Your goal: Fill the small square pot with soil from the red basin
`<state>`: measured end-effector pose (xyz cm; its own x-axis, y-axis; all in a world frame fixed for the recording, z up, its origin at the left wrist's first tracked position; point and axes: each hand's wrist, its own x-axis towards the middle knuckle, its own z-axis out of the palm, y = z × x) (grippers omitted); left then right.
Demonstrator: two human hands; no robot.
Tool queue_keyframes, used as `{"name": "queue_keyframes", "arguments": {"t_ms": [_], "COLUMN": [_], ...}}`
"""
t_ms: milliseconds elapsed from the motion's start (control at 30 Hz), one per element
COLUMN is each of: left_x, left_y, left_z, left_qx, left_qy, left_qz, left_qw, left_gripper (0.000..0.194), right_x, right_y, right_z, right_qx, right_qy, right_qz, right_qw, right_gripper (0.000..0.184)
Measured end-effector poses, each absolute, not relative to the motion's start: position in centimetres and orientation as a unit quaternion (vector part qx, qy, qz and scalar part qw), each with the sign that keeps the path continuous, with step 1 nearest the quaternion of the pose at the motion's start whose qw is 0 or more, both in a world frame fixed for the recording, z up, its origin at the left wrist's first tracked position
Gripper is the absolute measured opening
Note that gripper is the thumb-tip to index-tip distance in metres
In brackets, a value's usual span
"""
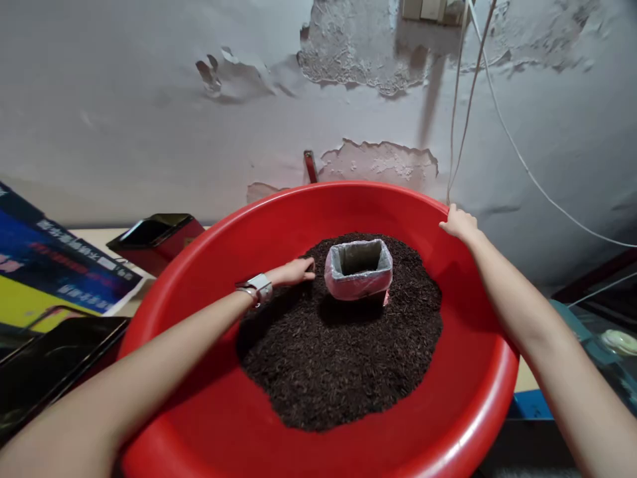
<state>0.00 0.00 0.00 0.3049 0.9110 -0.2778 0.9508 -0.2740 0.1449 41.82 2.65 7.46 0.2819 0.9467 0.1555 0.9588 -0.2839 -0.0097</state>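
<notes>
At the far left, a bright printed sheet (64, 259) can be seen near a black open box (60, 352). Next to them, a dark red box (162, 242) is tipped over on the table (97, 235), just beside the big red tub (279, 212).

Inside the tub, the left hand (297, 271) is placed low at the edge of the dark brown bits (343, 372). Its fingers are curled in, but it cannot be told if any bits are held. A white band (261, 285) is worn on that wrist. The bits are heaped in the middle of the tub. Just right of the left hand, a small box (358, 292) is set on the heap with its top open, and a thin bag is folded over its rim.

On the right, the tub's rim seems to be held by the bent fingers of the right hand (460, 222).

The bits seem to be gathered by the left hand. This would be done best with the fingers cupped and moved slowly, so that nothing is spilled. The tub should be held firmly, and the small box should not be bumped, or it could be tipped.
</notes>
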Motion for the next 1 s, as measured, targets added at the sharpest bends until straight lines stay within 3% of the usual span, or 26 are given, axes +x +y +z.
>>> {"name": "queue_keyframes", "arguments": {"t_ms": [200, 300, 500, 600, 700, 833, 900, 1000], "left_x": [3.2, 5.3, 7.4, 7.3, 7.1, 6.9, 6.9, 6.7], "left_y": [-1.8, -3.8, -6.4, -6.8, -6.8, -6.8, -6.8, -6.7], "left_z": [5.5, 6.5, 6.2, 6.2, 6.2, 6.0, 5.9, 5.7], "left_qx": [0.790, 0.808, 0.852, 0.860, 0.868, 0.872, 0.874, 0.873], "left_qy": [0.556, 0.483, 0.402, 0.387, 0.370, 0.359, 0.354, 0.354], "left_qz": [0.250, 0.330, 0.307, 0.301, 0.301, 0.300, 0.299, 0.300], "left_qw": [0.059, 0.073, 0.135, 0.141, 0.140, 0.141, 0.145, 0.150], "left_gripper": [0.029, 0.026, 0.027, 0.027, 0.026, 0.025, 0.024, 0.025], "right_x": [41.1, 39.4, 32.6, 30.0, 29.8, 32.2, 33.5, 34.6], "right_y": [2.6, 2.4, 0.6, -0.4, -0.2, 1.0, 1.5, 1.7], "right_z": [7.1, 7.5, 8.5, 8.2, 7.4, 5.5, 4.4, 2.8], "right_qx": [-0.802, -0.784, -0.594, -0.494, -0.505, -0.571, -0.594, -0.616], "right_qy": [-0.589, -0.609, -0.801, -0.857, -0.849, -0.797, -0.766, -0.728], "right_qz": [-0.072, -0.084, 0.065, 0.144, 0.149, 0.154, 0.172, 0.194], "right_qw": [0.065, 0.081, 0.023, -0.027, -0.038, -0.122, -0.177, -0.229], "right_gripper": [0.059, 0.059, 0.039, 0.043, 0.052, 0.043, 0.051, 0.086]}}
